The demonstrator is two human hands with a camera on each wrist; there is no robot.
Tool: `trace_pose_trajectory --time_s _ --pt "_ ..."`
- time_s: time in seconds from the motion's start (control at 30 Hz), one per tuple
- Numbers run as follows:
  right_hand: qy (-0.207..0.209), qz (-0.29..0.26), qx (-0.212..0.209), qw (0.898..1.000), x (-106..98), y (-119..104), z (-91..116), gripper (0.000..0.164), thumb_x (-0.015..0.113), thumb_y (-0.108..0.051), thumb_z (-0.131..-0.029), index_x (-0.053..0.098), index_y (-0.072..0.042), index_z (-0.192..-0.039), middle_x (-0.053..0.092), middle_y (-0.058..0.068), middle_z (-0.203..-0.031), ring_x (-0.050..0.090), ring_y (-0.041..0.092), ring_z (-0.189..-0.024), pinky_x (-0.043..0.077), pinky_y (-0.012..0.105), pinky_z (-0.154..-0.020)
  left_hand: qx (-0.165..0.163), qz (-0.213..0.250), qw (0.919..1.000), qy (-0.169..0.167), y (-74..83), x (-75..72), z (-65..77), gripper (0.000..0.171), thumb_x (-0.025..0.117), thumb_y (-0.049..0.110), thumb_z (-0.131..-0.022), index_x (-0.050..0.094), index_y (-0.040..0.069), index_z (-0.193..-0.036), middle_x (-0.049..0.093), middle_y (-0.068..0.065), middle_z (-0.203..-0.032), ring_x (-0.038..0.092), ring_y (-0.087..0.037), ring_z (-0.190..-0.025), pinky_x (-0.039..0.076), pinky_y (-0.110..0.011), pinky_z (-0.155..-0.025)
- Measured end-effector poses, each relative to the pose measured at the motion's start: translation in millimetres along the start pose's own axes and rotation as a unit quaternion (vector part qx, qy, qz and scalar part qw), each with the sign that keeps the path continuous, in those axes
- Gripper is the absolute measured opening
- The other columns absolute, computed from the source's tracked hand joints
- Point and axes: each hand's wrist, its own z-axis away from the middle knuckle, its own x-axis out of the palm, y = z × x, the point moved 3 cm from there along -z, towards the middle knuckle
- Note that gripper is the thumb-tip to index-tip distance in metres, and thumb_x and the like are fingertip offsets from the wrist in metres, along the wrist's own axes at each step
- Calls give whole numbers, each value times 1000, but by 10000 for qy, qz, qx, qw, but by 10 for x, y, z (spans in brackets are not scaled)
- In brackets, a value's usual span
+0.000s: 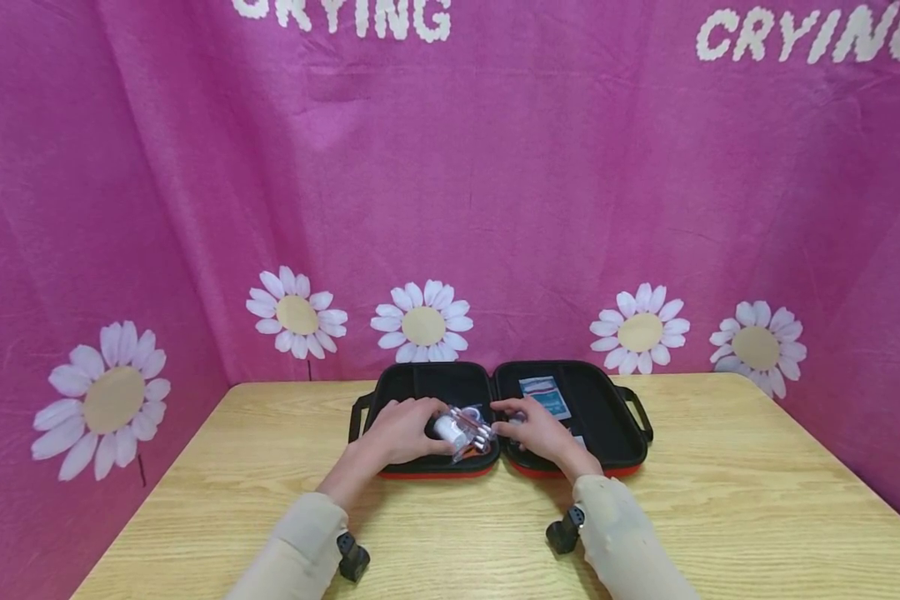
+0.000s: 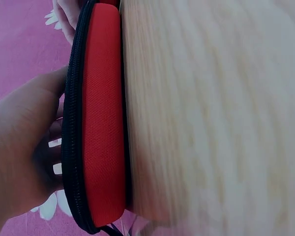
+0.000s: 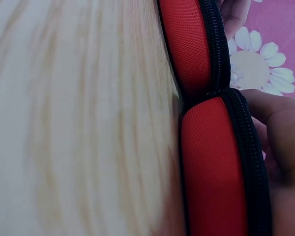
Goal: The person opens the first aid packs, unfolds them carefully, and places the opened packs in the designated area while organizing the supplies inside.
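An unzipped red-and-black zip case (image 1: 570, 477) lies spread flat on the table, black inside. My left hand (image 1: 405, 431) reaches into its left half, thumb and fingers curved round a clear plastic bag (image 1: 474, 432) holding a white roll-like piece and slim white-tipped pieces. My right hand (image 1: 536, 431) is over the inner edge of the right half, fingertips pointing left near the bag. Something small and clear (image 1: 518, 417) shows under its fingers; I cannot tell if it is held. In both wrist views the case wall (image 2: 104, 118) hides the fingertips.
A blue-and-white packet (image 1: 546, 397) lies in the right half, partly behind my right hand. Black carry handles (image 1: 637, 414) stick out at both outer ends. The wooden table (image 1: 750, 500) meets a pink cloth backdrop (image 1: 495, 208) with daisies at its back edge.
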Motion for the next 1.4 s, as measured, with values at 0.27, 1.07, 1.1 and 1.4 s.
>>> trace_pose_trajectory --time_s 0.27,1.07,1.1,1.4 --pt "-64 -69 -74 9999 5 -10 7 42 67 -16 -93 61 -1 -132 56 22 -124 53 16 -75 49 27 -57 -41 219 9997 86 -31 -50 35 57 77 50 -80 65 19 -127 69 5 -115 59 -11 -97 46 -37 -88" --pt "-63 -72 -73 9999 -37 -26 36 43 67 -16 -94 60 -2 -134 54 25 -134 50 17 -65 48 29 -58 -714 192 9969 270 -499 -345 273 53 81 32 -77 65 12 -123 68 -1 -110 56 -16 -93 48 -40 -92" --pt "-63 -82 -69 9999 -33 -24 37 43 67 -16 -94 60 -2 -134 54 25 -134 50 17 -65 48 29 -58 -718 68 9972 219 -504 -342 281 53 82 32 -76 65 12 -123 67 -2 -110 56 -17 -94 46 -41 -92" --pt "-12 -36 29 10000 3 9 23 44 68 -20 -93 61 -4 -134 54 23 -132 53 17 -76 49 29 -60 -660 -686 9952 -249 -450 -312 273 47 82 34 -75 70 20 -118 64 0 -113 51 -22 -105 38 -45 -99"
